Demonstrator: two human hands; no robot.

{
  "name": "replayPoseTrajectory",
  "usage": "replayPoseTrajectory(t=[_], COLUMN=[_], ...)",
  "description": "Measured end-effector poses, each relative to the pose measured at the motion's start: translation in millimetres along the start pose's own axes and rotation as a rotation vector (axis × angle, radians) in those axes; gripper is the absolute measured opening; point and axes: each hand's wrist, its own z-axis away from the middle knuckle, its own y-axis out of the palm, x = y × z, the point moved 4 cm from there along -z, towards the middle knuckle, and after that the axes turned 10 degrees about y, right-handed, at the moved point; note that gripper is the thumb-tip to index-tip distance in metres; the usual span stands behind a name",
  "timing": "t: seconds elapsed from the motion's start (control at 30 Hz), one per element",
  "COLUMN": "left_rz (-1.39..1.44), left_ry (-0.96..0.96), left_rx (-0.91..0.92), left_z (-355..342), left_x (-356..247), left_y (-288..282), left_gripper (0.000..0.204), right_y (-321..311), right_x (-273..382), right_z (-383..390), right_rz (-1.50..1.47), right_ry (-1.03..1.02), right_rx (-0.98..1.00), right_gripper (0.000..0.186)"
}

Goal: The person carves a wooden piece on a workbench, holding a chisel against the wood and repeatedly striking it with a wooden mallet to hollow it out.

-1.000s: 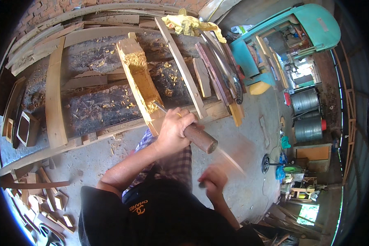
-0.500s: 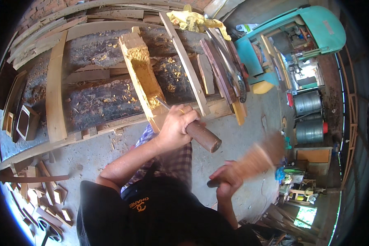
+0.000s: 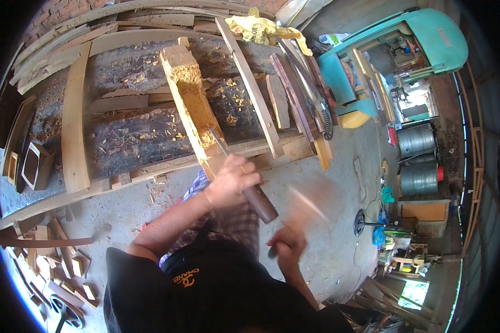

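Note:
My left hand is closed around a chisel with a thick dark-brown handle. Its metal blade slants up and left, and the tip meets the near end of a long cavity in a pale yellow wooden block. The hollow has rough, chipped walls. In my right hand is a wooden mallet, gripped by its handle, the head badly smeared by motion. The mallet head is to the right of the chisel handle's butt, apart from it.
Dark logs strewn with chips form the bench under the block. A pale batten, a handsaw and a yellow bag are right of it. A turquoise machine stands far right; wood offcuts lie at lower left.
The mallet has swung left, closer to the chisel handle. The chisel's butt has dropped down and left, its blade showing more. My right hand has moved left.

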Motion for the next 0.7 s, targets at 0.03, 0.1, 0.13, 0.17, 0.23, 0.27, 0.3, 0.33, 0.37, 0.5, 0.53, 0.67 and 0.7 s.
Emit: replayPoseTrajectory(t=[0.03,0.1,0.13,0.17,0.23,0.27,0.3,0.33,0.37,0.5,0.53,0.67,0.7], left_rz=[-0.153,-0.089,-0.059,-0.055,-0.019,-0.023,-0.025,-0.024,0.002,0.082,0.087,0.109,0.106], left_ry=[0.021,-0.106,-0.121,-0.112,-0.11,-0.115,-0.111,-0.111,-0.15,-0.216,-0.22,-0.239,-0.239], left_rx=[-0.021,0.005,-0.046,0.006,-0.04,-0.047,-0.054,-0.062,-0.054,-0.101,-0.09,-0.115,-0.117], left_z=[1.8,3.5,2.6,0.2,-8.9,-12.8,-16.5,-19.1,-20.6,-21.1,-20.8,-20.8,-21.4], left_x=[6.7,20.7,22.8,19.1,10.8,4.6,-2.4,-9.2,-12.3,-20.0,-20.6,-21.6,-21.4], left_y=[-6.2,-13.3,-18.9,-18.2,-19.9,-19.2,-18.7,-18.7,-19.5,-30.4,-32.3,-36.3,-36.5], left_gripper=[0.029,0.027,0.027,0.027,0.026,0.026,0.026,0.026,0.026,0.025,0.025,0.026,0.026], right_y=[5.0,1.0,-0.9,-4.6,-13.8,-13.3,-14.5,-14.0,-11.4,-1.3,-0.1,-9.1,-13.7], right_x=[-22.9,-31.4,-31.2,-33.5,-28.3,-24.0,-20.0,-17.2,-12.2,0.8,2.9,6.1,8.7], right_z=[2.1,3.3,3.4,3.4,-0.6,-3.0,-6.3,-8.3,-11.1,-14.7,-14.3,-9.3,-8.6], right_rz=[-0.03,0.0,0.009,-0.048,-0.177,-0.143,-0.236,-0.309,-0.177,-0.216,-0.196,-0.17,-0.188], right_ry=[0.38,0.293,0.203,0.247,0.207,0.203,0.208,0.259,0.236,0.232,0.226,0.225,0.169], right_rx=[0.033,-0.051,-0.074,-0.095,-0.167,-0.105,-0.097,-0.084,-0.104,-0.106,-0.099,-0.083,-0.082], right_gripper=[0.051,0.052,0.054,0.057,0.065,0.065,0.066,0.067,0.077,0.079,0.08,0.078,0.078])
